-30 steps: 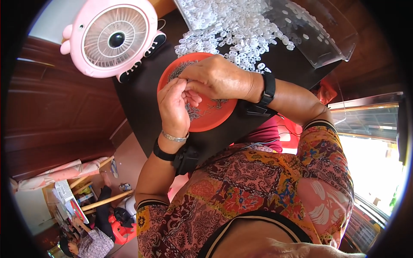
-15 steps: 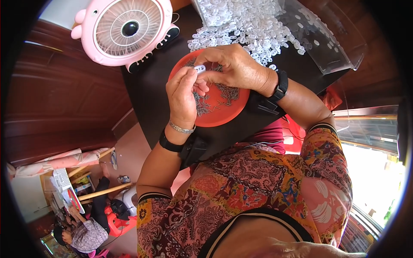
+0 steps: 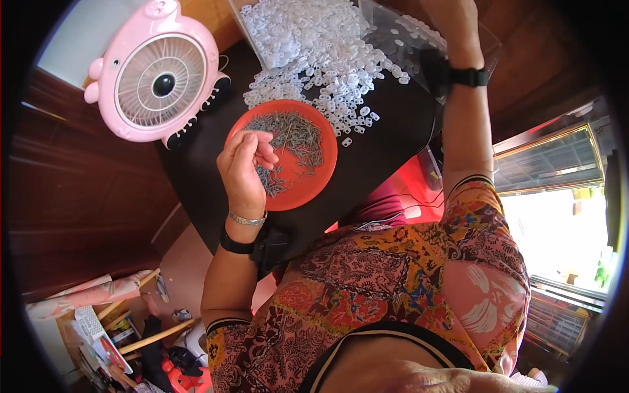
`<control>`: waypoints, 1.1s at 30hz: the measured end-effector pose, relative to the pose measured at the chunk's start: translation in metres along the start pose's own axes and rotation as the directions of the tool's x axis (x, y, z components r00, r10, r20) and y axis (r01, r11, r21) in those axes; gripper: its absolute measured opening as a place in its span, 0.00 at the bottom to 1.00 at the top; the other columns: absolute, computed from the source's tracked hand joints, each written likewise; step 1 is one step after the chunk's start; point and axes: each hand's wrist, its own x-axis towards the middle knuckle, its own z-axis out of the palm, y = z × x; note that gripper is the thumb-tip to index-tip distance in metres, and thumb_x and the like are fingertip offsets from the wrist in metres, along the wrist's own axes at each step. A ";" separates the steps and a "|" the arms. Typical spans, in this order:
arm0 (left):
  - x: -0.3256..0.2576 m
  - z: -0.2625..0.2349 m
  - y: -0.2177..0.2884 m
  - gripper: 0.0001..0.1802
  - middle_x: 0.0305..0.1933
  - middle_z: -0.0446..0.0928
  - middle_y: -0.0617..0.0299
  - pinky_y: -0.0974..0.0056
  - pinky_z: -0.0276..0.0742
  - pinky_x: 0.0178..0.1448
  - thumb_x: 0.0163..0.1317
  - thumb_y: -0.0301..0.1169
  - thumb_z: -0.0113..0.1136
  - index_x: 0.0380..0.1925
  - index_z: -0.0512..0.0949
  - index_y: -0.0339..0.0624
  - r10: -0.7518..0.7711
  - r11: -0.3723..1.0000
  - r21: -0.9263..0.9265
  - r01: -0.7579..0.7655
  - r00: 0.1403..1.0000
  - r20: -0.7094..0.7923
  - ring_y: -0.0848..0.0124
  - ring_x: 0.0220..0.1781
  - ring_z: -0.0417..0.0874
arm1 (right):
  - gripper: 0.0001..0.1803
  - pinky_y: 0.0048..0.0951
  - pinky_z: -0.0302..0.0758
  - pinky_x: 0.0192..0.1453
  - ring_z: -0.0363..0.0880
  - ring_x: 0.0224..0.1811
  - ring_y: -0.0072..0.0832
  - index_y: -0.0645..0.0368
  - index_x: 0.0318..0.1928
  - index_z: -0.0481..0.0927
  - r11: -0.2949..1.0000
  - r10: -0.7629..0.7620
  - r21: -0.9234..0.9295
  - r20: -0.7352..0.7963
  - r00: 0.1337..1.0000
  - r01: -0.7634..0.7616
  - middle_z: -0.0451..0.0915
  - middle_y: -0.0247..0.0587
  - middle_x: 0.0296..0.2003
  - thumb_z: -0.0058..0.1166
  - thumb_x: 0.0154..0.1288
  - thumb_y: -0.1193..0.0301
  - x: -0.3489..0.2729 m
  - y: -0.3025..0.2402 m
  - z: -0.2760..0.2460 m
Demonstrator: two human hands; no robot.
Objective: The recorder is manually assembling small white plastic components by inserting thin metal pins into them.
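My left hand (image 3: 246,167) is above the left rim of a round orange-red plate (image 3: 303,196). Its fingers are curled in with the thumb against them, and whatever they may hold is hidden. Small grey screw-like pins (image 3: 300,136) lie heaped on the plate. Far off at the upper right, my right hand (image 3: 453,14) is stretched out over a clear plastic box (image 3: 409,49); the top edge of the picture cuts off its fingers. A large pile of small white oval plastic pieces with holes (image 3: 308,39) spreads behind the plate.
A pink animal-shaped fan (image 3: 164,78) stands at the left of the dark table (image 3: 196,177). A few white pieces (image 3: 363,116) lie loose right of the plate. At the lower left are a red stool (image 3: 190,378) and part of another person.
My right hand has left my left hand and moved far up and right to the clear box. The white piece held between both hands no longer shows. The view has shifted.
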 end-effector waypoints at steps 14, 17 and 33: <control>0.005 -0.009 -0.005 0.14 0.21 0.74 0.63 0.74 0.67 0.25 0.65 0.33 0.48 0.28 0.78 0.34 -0.034 0.999 -0.017 0.033 0.999 -0.024 0.76 0.21 0.74 | 0.10 0.32 0.76 0.41 0.81 0.36 0.35 0.58 0.37 0.82 0.828 -0.512 0.555 0.689 0.514 0.081 0.82 0.42 0.32 0.58 0.56 0.68 -0.090 -0.051 0.102; 0.006 -0.008 -0.003 0.14 0.21 0.74 0.63 0.75 0.67 0.25 0.65 0.33 0.48 0.28 0.78 0.34 -0.040 0.999 0.023 0.040 0.999 -0.015 0.77 0.21 0.74 | 0.11 0.39 0.75 0.40 0.80 0.35 0.42 0.55 0.33 0.83 0.855 -0.505 0.483 0.695 0.512 0.189 0.82 0.43 0.29 0.54 0.50 0.67 -0.100 -0.057 0.121; 0.012 -0.019 0.006 0.13 0.23 0.74 0.64 0.75 0.67 0.25 0.64 0.33 0.48 0.31 0.78 0.36 -0.158 0.985 0.064 0.161 0.987 -0.041 0.78 0.21 0.74 | 0.10 0.27 0.70 0.34 0.74 0.28 0.25 0.63 0.32 0.77 0.750 -0.490 0.645 0.690 0.533 -0.145 0.77 0.37 0.24 0.55 0.62 0.68 -0.100 -0.099 0.095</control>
